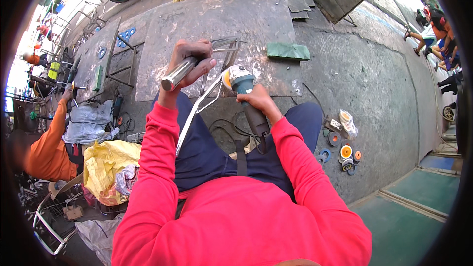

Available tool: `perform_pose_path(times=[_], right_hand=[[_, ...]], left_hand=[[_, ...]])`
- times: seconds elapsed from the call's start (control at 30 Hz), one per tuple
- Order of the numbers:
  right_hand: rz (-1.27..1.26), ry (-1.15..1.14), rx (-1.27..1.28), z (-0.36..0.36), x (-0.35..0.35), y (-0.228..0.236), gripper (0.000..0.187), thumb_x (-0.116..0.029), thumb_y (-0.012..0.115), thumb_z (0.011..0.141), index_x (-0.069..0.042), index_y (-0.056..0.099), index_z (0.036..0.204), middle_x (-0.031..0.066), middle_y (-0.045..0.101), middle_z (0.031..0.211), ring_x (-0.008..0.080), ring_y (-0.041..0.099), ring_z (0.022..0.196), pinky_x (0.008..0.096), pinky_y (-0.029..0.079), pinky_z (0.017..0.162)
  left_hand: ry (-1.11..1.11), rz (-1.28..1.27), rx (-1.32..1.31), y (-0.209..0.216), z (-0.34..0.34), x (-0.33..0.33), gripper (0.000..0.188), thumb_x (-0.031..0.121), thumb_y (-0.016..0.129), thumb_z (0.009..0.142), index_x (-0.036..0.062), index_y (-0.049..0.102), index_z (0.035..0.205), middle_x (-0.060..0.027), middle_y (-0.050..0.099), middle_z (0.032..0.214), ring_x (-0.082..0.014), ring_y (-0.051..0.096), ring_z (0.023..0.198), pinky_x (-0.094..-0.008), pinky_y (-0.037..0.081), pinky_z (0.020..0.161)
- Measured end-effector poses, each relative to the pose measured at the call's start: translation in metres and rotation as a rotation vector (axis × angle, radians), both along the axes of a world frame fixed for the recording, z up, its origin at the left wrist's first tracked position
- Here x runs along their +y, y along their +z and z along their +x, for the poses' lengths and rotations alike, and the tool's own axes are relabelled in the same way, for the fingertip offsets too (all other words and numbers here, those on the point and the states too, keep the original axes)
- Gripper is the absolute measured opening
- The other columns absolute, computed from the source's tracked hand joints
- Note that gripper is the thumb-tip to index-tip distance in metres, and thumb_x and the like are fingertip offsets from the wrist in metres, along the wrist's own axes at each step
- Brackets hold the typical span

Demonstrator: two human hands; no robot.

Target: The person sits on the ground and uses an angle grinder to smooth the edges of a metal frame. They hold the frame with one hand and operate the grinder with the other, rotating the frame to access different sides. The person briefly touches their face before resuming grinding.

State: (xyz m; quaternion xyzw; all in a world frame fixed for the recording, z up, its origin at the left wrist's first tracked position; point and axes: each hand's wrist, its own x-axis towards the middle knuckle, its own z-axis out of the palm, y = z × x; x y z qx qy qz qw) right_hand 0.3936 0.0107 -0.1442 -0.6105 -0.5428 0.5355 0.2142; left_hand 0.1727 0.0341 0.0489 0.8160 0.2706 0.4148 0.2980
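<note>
My left hand [192,60] is closed around a shiny round metal tube [178,74], which seems to be part of a welded tubular frame [198,104]. Thin bars of the frame slant down past my left knee, while its far end lies over the steel sheet. My right hand [259,100] grips a teal and dark grey angle grinder [243,84] by its body. The grinder's yellowish disc [226,79] is right beside the frame's bar; whether it touches the metal, I cannot tell. A green-wrapped block [288,51] lies on the sheet to the right.
A worn steel sheet [170,24] covers the ground ahead. Several grinding discs [346,152] lie at my right, near a cable. To my left are a yellow sack [106,167] and a co-worker in an orange sleeve [54,140]. People stand at the far right.
</note>
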Motion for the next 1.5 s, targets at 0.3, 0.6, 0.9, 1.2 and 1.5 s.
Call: perform_pose_path(times=[0.3,0.6,0.9,1.2,1.5], right_hand=[[-0.028,0.03,-0.088,0.002,0.004,0.001,0.052,-0.037,0.082,0.056,0.009,0.066,0.073,0.0193,0.068,0.075,0.0256,0.066,0.064,0.0371,0.052,0.061],[-0.035,0.035,-0.061,-0.002,0.004,-0.005,0.047,-0.035,0.081,0.056,0.007,0.067,0.074,0.0151,0.067,0.074,0.0232,0.064,0.064,0.0357,0.051,0.059],[-0.118,0.012,0.059,0.009,-0.001,-0.005,0.046,-0.033,0.083,0.056,0.007,0.068,0.073,0.0164,0.068,0.075,0.0243,0.064,0.066,0.0358,0.05,0.061],[-0.032,0.03,0.091,0.0,0.001,-0.002,0.045,-0.035,0.082,0.056,0.006,0.069,0.071,0.0176,0.068,0.073,0.0245,0.064,0.063,0.0359,0.05,0.058],[-0.092,0.036,0.157,0.013,-0.006,0.007,0.039,-0.032,0.083,0.054,0.002,0.07,0.067,0.0145,0.068,0.072,0.02,0.063,0.061,0.0344,0.049,0.056]], left_hand=[[-0.006,0.036,0.009,-0.008,0.02,-0.018,0.027,0.001,0.066,0.07,-0.0012,0.043,0.056,-0.0101,0.03,0.054,-0.0268,0.032,0.054,-0.0341,0.039,0.06],[0.007,0.047,0.063,-0.006,0.036,-0.03,0.025,0.0,0.064,0.066,-0.0014,0.041,0.055,-0.0091,0.035,0.054,-0.0251,0.037,0.054,-0.0341,0.041,0.065],[-0.018,0.064,0.095,-0.004,0.044,-0.038,0.025,0.001,0.068,0.065,-0.0019,0.044,0.057,-0.0125,0.035,0.056,-0.0278,0.038,0.056,-0.0318,0.042,0.067],[-0.041,0.055,0.083,-0.007,0.05,-0.043,0.027,0.004,0.068,0.065,0.0,0.044,0.056,-0.0107,0.038,0.055,-0.0273,0.041,0.056,-0.0343,0.044,0.071],[-0.06,0.063,0.119,-0.001,0.054,-0.043,0.026,0.006,0.063,0.069,0.0012,0.042,0.055,-0.0062,0.042,0.054,-0.0197,0.039,0.054,-0.0371,0.043,0.075]])
